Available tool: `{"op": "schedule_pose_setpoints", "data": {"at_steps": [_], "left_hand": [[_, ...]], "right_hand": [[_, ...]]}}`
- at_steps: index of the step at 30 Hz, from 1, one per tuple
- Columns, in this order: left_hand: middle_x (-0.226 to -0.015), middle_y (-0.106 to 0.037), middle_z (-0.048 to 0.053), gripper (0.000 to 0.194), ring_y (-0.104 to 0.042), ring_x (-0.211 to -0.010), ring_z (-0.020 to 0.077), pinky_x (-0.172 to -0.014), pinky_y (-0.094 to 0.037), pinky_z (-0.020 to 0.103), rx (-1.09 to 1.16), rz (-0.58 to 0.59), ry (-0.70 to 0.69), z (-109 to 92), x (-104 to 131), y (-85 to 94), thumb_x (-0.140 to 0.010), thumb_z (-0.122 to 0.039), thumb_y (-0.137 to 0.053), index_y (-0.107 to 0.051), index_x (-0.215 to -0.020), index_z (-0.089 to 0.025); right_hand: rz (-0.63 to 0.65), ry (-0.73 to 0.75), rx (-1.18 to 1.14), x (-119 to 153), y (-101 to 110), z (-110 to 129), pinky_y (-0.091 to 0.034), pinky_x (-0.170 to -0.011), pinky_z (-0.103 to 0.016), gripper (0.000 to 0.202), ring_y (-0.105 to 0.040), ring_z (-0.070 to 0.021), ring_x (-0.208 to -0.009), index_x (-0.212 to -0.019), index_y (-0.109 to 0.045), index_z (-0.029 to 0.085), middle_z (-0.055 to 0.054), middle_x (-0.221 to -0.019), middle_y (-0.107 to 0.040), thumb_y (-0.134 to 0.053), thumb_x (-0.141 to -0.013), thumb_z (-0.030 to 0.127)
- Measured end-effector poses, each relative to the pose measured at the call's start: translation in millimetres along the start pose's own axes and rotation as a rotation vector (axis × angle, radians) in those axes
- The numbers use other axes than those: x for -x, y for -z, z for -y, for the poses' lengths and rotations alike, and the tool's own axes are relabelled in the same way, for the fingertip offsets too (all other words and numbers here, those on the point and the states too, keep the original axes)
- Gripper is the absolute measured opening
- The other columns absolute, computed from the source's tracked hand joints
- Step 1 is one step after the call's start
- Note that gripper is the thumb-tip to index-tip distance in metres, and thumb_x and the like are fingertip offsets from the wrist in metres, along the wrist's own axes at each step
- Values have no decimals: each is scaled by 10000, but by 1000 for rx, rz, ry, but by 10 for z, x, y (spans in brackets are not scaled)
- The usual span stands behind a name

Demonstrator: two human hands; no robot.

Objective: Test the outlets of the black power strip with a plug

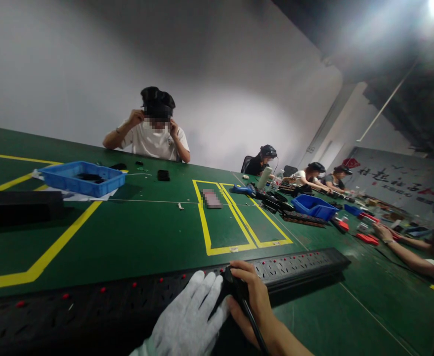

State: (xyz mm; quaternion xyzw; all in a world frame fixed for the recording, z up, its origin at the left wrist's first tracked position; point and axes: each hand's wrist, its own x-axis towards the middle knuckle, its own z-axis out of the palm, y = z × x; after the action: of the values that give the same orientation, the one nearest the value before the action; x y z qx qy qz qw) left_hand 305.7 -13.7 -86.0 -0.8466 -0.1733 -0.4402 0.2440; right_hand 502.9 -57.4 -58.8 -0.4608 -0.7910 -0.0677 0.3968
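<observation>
A long black power strip [294, 267] with rows of sockets and small red parts lies slantwise across the near part of the table. My left hand [191, 311], in a pale grey-white glove, rests on top of the strip with its fingers stretched out and its thumb apart. Beside it, my bare right hand [256, 291] is closed around a black plug [231, 277] at the strip's sockets. The plug's black cable [252, 321] runs down along my right palm toward the bottom edge. Whether the plug's pins sit inside a socket is hidden.
The green table [157, 232] carries yellow tape outlines, one around a pinkish flat object [211, 199]. A blue tray [83, 179] stands at left, above a black bar [20, 205]. A blue bin [313, 206] and black parts lie at right. Several people sit around the table.
</observation>
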Motion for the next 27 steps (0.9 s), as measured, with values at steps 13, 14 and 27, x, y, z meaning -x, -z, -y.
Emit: {"op": "schedule_pose_setpoints", "data": {"at_steps": [13,14,27], "left_hand": [[-1128,-645,96,185,-550,-1135,261,-1054,-319,472,34,-36,14,-8,-43,31,-874,-267,-532,-629,-1022,-213],[-1121,-647,93,186,-553,-1128,260,-1053,-319,470,34,-38,13,-3,-43,30,-878,-276,-531,-629,-1023,-214],[-1123,-644,89,245,-576,-1101,246,-1044,-337,468,-35,2,15,-27,13,-41,-882,-271,-524,-579,-1116,-224]], "right_hand": [[-18,-25,-16,-19,-15,12,-526,-916,-366,482,-593,-235,-1125,-1224,-451,235,-105,-1240,-562,-605,-777,139],[-17,-27,-19,-22,-16,11,-525,-918,-365,482,-593,-233,-1125,-1223,-451,236,-103,-1239,-562,-606,-777,137],[11,-16,-9,21,6,-22,-496,-954,-384,467,-569,-246,-1160,-1258,-439,244,-101,-1265,-550,-575,-818,165]]}}
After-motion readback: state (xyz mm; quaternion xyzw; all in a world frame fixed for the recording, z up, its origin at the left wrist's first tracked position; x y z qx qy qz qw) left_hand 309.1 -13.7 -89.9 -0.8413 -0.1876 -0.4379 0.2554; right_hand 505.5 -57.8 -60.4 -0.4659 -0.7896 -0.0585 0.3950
